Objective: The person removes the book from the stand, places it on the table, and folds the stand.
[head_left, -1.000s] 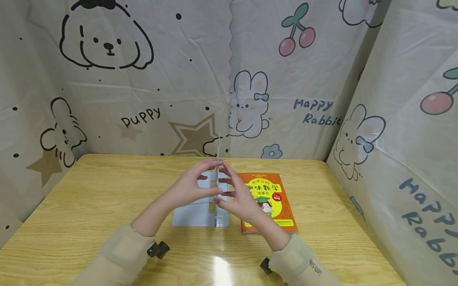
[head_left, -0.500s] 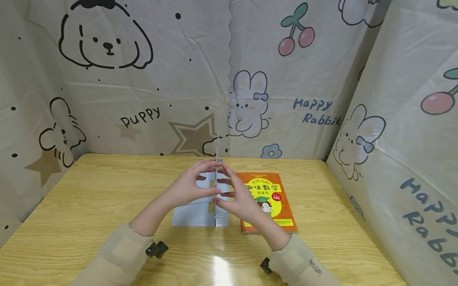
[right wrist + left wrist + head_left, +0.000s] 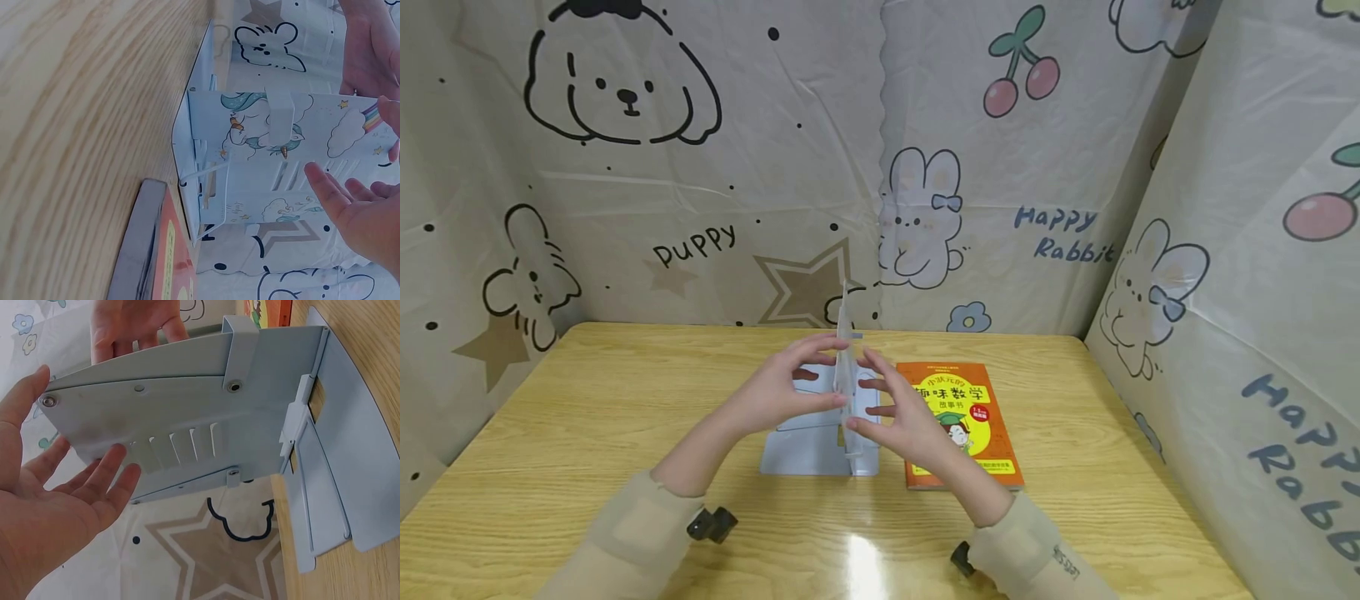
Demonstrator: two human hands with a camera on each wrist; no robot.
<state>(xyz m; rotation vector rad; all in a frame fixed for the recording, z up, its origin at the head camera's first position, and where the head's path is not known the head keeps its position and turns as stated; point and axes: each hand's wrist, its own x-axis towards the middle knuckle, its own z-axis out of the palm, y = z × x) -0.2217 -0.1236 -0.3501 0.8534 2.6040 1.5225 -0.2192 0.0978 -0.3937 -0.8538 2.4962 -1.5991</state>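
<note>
A light-blue metal book stand stands on the table, its flat base [image 3: 808, 457] down and its slotted back panel [image 3: 181, 419] raised nearly upright, leaning a little left. Unicorns, clouds and a rainbow decorate the panel's front face [image 3: 250, 162], with a wire page holder [image 3: 206, 175] at the bottom. My left hand [image 3: 775, 387] is at the panel's plain rear side, fingers spread and fingertips against the metal, thumb by its upper corner. On the printed side, my right hand [image 3: 913, 421] has loosely extended fingers, fingertips close to the panel.
An orange and yellow book [image 3: 966, 467] lies flat just right of the stand, under the right forearm. The wooden table [image 3: 625, 392] ends at a cartoon-printed cloth [image 3: 737, 183] at the back and sides.
The back panel has tilted from edge-on toward the left. My left hand has moved left with it, widening the space between the hands. My right hand has stayed nearly in place.
</note>
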